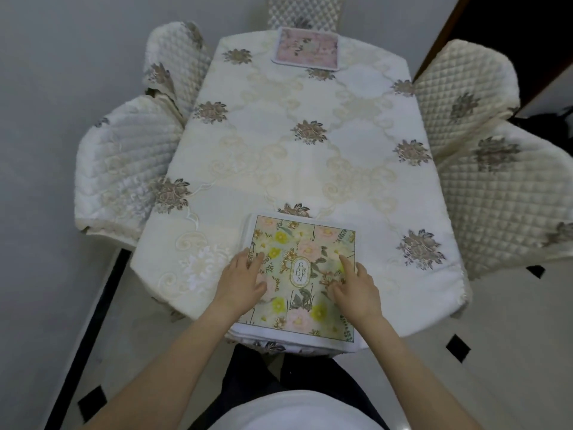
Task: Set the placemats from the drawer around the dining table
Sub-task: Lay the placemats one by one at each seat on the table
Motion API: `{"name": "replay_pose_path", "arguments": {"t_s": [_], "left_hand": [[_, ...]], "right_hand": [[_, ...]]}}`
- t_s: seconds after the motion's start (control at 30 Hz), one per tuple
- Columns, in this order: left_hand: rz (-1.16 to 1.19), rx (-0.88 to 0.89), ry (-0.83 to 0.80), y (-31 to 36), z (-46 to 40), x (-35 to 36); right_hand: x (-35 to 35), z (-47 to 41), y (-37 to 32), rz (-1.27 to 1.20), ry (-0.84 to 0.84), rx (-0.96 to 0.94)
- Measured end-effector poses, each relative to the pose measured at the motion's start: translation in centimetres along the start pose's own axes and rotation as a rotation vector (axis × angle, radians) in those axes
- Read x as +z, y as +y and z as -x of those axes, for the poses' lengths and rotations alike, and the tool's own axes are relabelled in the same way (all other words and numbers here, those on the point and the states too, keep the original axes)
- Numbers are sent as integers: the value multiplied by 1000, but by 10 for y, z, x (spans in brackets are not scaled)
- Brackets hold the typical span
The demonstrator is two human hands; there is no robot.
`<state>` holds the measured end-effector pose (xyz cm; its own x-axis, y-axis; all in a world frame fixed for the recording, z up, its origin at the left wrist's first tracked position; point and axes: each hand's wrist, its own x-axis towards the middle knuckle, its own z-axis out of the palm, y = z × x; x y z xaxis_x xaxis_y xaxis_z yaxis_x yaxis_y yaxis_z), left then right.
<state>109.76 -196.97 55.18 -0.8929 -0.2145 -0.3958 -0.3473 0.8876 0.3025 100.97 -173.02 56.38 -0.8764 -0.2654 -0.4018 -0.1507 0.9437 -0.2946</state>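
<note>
A stack of floral placemats [305, 240] with white borders lies at the near end of the dining table [297, 156]; the top one is green and yellow with a "GARDEN" label. My left hand [243, 276] rests on the stack's left edge, fingers laid over the top mat. My right hand [353, 285] touches the right part of the top mat, index finger stretched forward and the other fingers bent onto the fabric. A single pink floral placemat [305, 48] lies flat at the table's far end.
The table wears a cream embroidered cloth with brown flower motifs. Quilted cream chairs stand around it: two at the left [124, 162], two at the right [502, 181], one at the far end [305, 10]. A dark doorway is at the upper right.
</note>
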Motion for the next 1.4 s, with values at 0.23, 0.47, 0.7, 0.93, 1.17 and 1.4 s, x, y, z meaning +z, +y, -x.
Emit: {"name": "replay_pose_path", "arguments": {"t_s": [0.23,0.47,0.7,0.93,1.17,1.4], "left_hand": [[-42,-97,-88,-6,-10,12],[67,-51,82,-11,-9,8],[596,-72,209,-16,-6,-2],[910,-198,30,-25,-14,-7],[965,-118,-25,-22,-13,-18],[1072,-71,55,-4,-28,-74]], "right_hand": [[24,1,0,-32,-59,164],[22,6,1,-181,63,136],[4,11,15,-803,195,207],[0,13,15,-912,27,125],[-7,17,7,-869,136,135],[-46,26,-6,-953,293,158]]}}
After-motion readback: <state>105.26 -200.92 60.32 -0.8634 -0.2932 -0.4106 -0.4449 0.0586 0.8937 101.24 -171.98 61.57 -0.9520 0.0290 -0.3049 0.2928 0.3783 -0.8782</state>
